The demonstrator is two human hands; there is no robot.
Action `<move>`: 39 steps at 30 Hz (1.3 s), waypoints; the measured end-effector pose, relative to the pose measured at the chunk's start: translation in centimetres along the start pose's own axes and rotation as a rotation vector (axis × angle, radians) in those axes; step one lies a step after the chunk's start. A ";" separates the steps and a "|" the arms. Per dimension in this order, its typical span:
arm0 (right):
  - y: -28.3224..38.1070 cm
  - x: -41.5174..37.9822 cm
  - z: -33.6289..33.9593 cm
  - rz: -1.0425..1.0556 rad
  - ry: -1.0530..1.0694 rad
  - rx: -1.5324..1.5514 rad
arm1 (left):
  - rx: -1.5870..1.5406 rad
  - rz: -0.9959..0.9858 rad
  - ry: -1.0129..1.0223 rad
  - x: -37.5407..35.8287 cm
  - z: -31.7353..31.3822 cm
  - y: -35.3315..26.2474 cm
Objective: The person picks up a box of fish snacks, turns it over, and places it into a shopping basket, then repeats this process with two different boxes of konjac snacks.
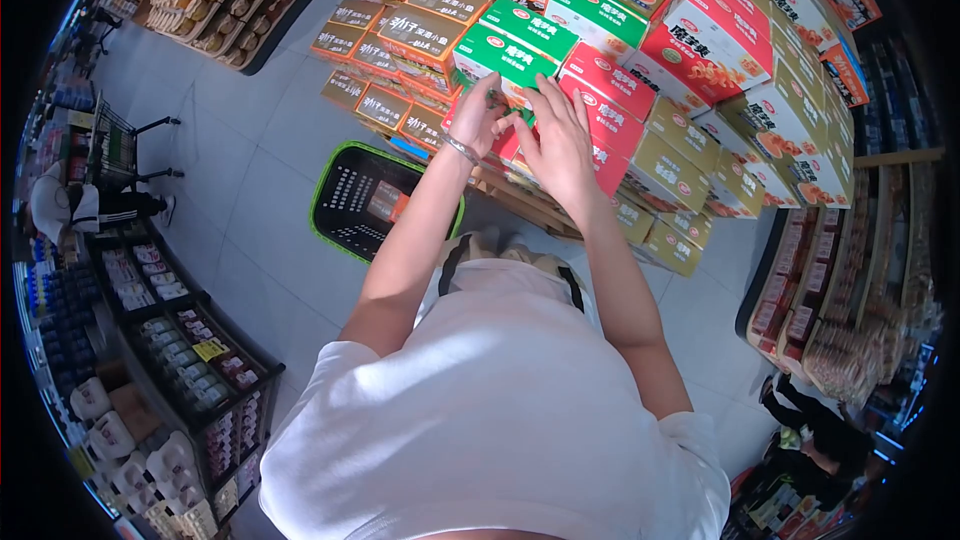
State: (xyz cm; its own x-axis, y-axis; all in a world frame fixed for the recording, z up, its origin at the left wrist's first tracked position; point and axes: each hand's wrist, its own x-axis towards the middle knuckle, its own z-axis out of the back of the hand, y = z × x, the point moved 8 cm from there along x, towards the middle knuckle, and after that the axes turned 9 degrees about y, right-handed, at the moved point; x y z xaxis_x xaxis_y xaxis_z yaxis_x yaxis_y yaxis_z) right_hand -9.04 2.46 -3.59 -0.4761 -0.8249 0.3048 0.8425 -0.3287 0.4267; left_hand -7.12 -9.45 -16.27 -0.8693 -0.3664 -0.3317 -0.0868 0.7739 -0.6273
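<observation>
Both of my hands are over the stacked snack boxes in front of me. My left hand (480,117), with a bracelet at the wrist, is at the near edge of a green box (502,53); its fingers are bent, and what lies under them is hard to make out. My right hand (556,130) has its fingers spread, beside the left one, over the near side of the green box and next to a red box (607,90). A bit of green shows between the two hands. Brown and orange boxes (432,28) stand left of the green ones.
A black basket with a green rim (318,202) is on the floor to the left. More boxes (708,35) rise on the right. Shelves (215,0), a cart (118,145), a display case (180,340) and other people (80,202) are around.
</observation>
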 end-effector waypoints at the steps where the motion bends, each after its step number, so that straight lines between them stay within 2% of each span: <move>1: 0.3 -0.1 0.1 0.004 0.001 0.001 | -0.001 -0.003 -0.002 -0.5 0.2 0.1; 3: 1.3 -0.5 0.6 0.046 -0.038 0.031 | 0.000 -0.141 -0.142 -1.8 1.5 -0.8; 4: 1.6 -0.7 0.7 0.050 -0.037 0.031 | -0.003 -0.145 -0.144 -1.8 2.3 -0.8; 6: 2.4 -1.1 1.1 0.093 -0.057 0.061 | 0.111 -0.433 -0.222 -2.8 5.2 -3.5; 8: 3.1 -1.3 1.2 0.119 -0.047 0.053 | 0.173 -0.583 -0.364 -3.0 7.2 -6.6; 10: 3.7 -1.3 1.0 0.140 -0.035 0.048 | 0.375 -0.732 -0.485 -2.7 8.7 -10.3; 13: 3.9 -0.2 -0.2 0.116 0.013 -0.027 | 0.501 -0.649 -0.573 -0.2 10.4 -12.8; 14: 4.0 0.3 -0.6 0.116 0.019 -0.101 | 0.502 -0.651 -0.573 -1.0 9.1 -13.3; 16: 3.9 1.3 -1.3 0.120 0.024 -0.177 | 0.461 -0.505 -0.402 -0.9 6.3 -13.2; 18: 3.6 2.4 -2.2 0.095 0.034 -0.336 | 0.485 -0.490 -0.410 -0.2 7.0 -13.3; 20: 2.7 3.5 -3.0 0.062 0.031 -0.353 | 0.461 -0.332 -0.254 -0.3 5.3 -12.3; 26: 1.7 4.9 -3.2 0.047 0.083 -0.412 | 0.433 -0.410 -0.244 0.4 5.9 -12.2; 28: 3.1 4.2 -1.7 0.114 -0.092 -0.376 | 0.416 -0.445 -0.259 0.8 7.1 -12.0; 30: 5.5 3.5 -1.0 0.143 -0.109 -0.280 | 0.467 -0.542 -0.385 1.1 10.5 -11.3; 32: 7.9 2.6 -2.0 0.274 -0.029 -0.049 | 0.395 -0.711 -0.355 -2.9 9.9 -10.1; 33: 8.4 1.9 -3.7 0.269 0.052 0.054 | 0.392 -0.773 -0.318 -4.6 10.3 -9.0; 35: 9.4 0.5 -7.7 0.253 0.209 0.185 | 0.361 -0.675 -0.324 -6.8 13.2 -5.1; 36: 9.5 -0.3 -10.2 0.253 0.322 0.200 | 0.336 -0.558 -0.329 -7.7 15.1 -2.6; 37: 9.3 -1.2 -13.2 0.199 0.484 0.246 | 0.337 -0.483 -0.271 -7.6 18.8 1.0; 38: 9.0 -2.4 -16.4 0.143 0.652 0.288 | 0.333 -0.330 -0.302 -8.7 21.2 4.1; 39: 9.1 -3.6 -19.0 0.152 0.767 0.305 | 0.313 -0.335 -0.337 -9.5 22.3 4.3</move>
